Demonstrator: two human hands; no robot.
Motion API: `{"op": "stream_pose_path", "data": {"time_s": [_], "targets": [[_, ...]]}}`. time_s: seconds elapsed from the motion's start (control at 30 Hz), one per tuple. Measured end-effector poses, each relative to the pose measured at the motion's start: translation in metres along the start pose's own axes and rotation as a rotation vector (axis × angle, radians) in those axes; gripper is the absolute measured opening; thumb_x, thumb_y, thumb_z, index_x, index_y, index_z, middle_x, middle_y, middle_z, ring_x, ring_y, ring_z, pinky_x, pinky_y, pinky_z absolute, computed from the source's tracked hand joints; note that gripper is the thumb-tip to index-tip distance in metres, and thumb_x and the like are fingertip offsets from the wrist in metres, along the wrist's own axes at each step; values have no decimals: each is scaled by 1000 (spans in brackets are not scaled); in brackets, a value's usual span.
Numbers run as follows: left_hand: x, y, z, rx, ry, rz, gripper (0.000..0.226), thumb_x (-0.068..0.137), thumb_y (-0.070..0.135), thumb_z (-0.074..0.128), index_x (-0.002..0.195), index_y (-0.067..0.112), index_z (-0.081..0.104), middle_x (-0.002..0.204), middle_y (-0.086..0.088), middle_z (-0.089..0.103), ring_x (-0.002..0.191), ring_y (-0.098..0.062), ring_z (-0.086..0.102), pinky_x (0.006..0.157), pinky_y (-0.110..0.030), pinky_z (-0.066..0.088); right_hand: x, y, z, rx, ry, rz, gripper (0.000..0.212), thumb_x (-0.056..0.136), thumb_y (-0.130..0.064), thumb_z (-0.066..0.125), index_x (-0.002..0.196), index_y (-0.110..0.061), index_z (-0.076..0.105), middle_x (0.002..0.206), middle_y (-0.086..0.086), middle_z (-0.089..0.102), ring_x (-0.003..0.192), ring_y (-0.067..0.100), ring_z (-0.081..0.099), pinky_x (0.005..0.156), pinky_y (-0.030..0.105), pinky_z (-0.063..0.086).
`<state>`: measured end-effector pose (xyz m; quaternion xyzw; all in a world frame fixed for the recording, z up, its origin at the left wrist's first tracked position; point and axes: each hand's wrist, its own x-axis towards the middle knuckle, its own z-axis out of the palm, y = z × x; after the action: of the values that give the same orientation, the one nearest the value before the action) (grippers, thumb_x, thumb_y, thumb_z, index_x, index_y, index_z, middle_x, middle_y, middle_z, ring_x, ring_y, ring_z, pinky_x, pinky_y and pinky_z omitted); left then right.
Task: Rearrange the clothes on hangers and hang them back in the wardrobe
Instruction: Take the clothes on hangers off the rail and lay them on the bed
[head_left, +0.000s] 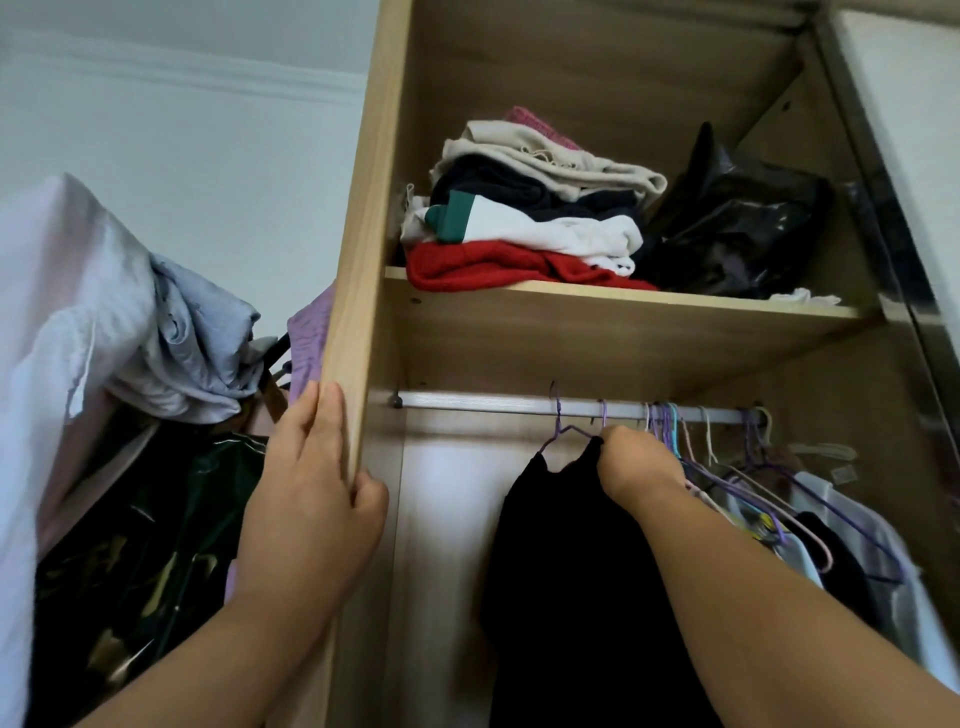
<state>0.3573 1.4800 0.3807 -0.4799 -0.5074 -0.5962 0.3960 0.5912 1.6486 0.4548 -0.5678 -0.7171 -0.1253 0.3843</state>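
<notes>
Black garment (561, 545) hangs on a purple hanger (563, 428) from the wardrobe rail (467, 402), right hand (639, 467) pinching its shoulder, beside hung clothes (831, 519); left hand (311, 483) clasps the side panel (358, 260), and a heap of clothes (130, 364) outside apparently remains.

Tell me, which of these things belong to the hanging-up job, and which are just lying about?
In the job:
black garment on a purple hanger, pinched by the right hand
rail and the hung clothes
side panel, held by the left hand

Lying about:
folded stack on the shelf
black bag beside it
</notes>
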Motion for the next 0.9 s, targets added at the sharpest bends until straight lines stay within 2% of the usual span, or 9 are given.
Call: {"op": "stream_pose_path", "data": {"time_s": [0.1, 0.23, 0.37, 0.43, 0.53, 0.63, 0.73, 0.83, 0.9], "targets": [[-2, -2, 1, -7, -2, 8, 73, 73, 17, 53, 143, 5, 35, 147, -14, 36, 133, -21, 33, 101, -24, 25, 2, -2, 0, -22, -3, 9, 28, 90, -7, 41, 113, -9, 56, 113, 17, 61, 103, 33, 59, 82, 39, 47], [-1, -2, 1, -27, 0, 1, 76, 76, 6, 63, 145, 8, 32, 150, -11, 32, 136, -20, 31, 100, -20, 22, 5, -16, -4, -1, 30, 1, 28, 92, -6, 40, 115, -8, 55, 113, 18, 61, 104, 35, 58, 79, 38, 45], [1, 0, -1, -20, -10, 16, 74, 78, 6, 61, 146, 8, 30, 151, -11, 30, 136, -21, 31, 98, -19, 22, -4, -13, -1, 57, 48, -16, 29, 92, -7, 39, 116, -8, 56, 112, 19, 62, 102, 35, 59, 82, 40, 47], [2, 0, -2, -2, -11, 29, 73, 76, 5, 62, 144, 6, 34, 150, -15, 31, 135, -27, 35, 98, -24, 31, -15, -4, 0, 85, 69, -34, 27, 93, -10, 41, 114, -9, 58, 108, 20, 64, 100, 36, 60, 79, 38, 46], [3, 0, -5, 120, -51, 86, 75, 71, 10, 65, 141, 8, 39, 148, -24, 30, 130, -40, 40, 92, -43, 46, -43, 16, -1, 129, 118, -67, 25, 95, -16, 40, 111, -12, 59, 104, 18, 66, 96, 36, 60, 73, 36, 43], [-2, 12, -2, 217, -77, 326, 71, 66, 22, 57, 135, 8, 48, 146, -25, 35, 134, -44, 33, 101, -55, 38, -77, 43, -2, 88, 239, -83, 26, 96, -20, 41, 113, -18, 60, 108, 16, 67, 99, 36, 60, 74, 37, 45], [-23, 40, 15, 114, -253, 390, 68, 67, 27, 57, 134, 15, 50, 145, -15, 41, 138, -35, 32, 102, -53, 36, -118, 73, -14, 40, 253, -97, 29, 97, -24, 42, 121, -23, 58, 115, 11, 66, 105, 33, 60, 83, 39, 49], [-55, 63, 47, -47, -552, 280, 70, 80, 30, 56, 146, 24, 32, 154, -4, 28, 144, -23, 19, 114, -42, 27, -166, 98, -38, 11, 198, -82, 31, 98, -24, 43, 126, -23, 57, 123, 8, 64, 113, 31, 58, 88, 35, 46], [-73, 66, 70, -120, -658, 204, 72, 83, 30, 56, 148, 24, 26, 155, -2, 25, 143, -20, 22, 114, -38, 27, -194, 107, -51, 18, 189, -104, 32, 98, -25, 45, 127, -24, 57, 125, 2, 63, 116, 26, 57, 85, 27, 41]]}}
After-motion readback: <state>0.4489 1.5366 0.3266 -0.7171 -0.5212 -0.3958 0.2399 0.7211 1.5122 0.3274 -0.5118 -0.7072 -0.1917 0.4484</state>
